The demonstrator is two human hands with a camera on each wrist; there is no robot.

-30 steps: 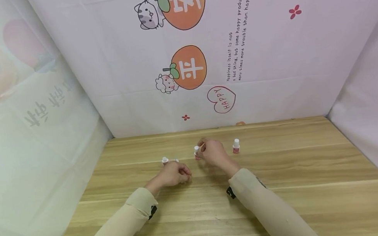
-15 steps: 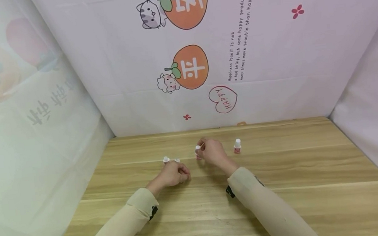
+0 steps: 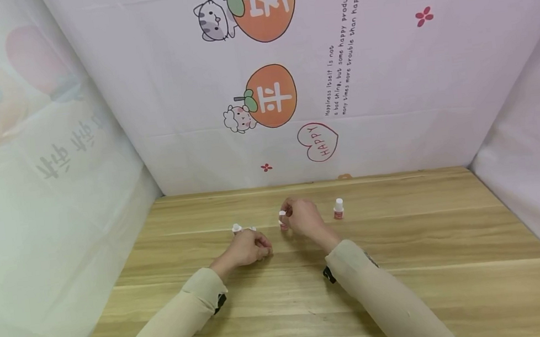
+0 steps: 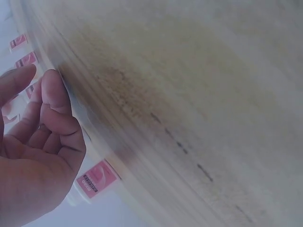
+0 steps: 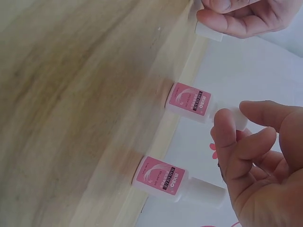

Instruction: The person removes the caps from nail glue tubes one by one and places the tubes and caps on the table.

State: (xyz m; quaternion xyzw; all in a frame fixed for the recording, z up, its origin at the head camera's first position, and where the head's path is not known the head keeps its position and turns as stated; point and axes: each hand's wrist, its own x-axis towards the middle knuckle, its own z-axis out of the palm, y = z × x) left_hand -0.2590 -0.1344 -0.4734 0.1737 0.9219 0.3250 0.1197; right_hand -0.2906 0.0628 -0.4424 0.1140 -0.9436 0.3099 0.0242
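Observation:
My right hand [image 3: 306,219] pinches the white cap [image 5: 236,117] of a small nail glue bottle [image 5: 189,101] between thumb and index finger. This bottle stands upright on the table and has a pink label. My left hand [image 3: 249,247] hovers low over the table, fingers loosely curled. A small gap separates its thumb and index tips, and nothing shows between them in the left wrist view. Behind it stands another bottle [image 4: 97,179]; a further small white top [image 3: 252,229] is mostly hidden by the hand.
To the right of my right hand, one more nail glue bottle [image 5: 161,178] stands upright and capped. All of them are on a wood-grain table [image 3: 286,311]. Printed white cloth [image 3: 380,83] rises behind the table and along both sides.
Both hands stay almost in place. The right fingers shift slightly around the cap of the middle bottle. The bottles have not visibly moved.

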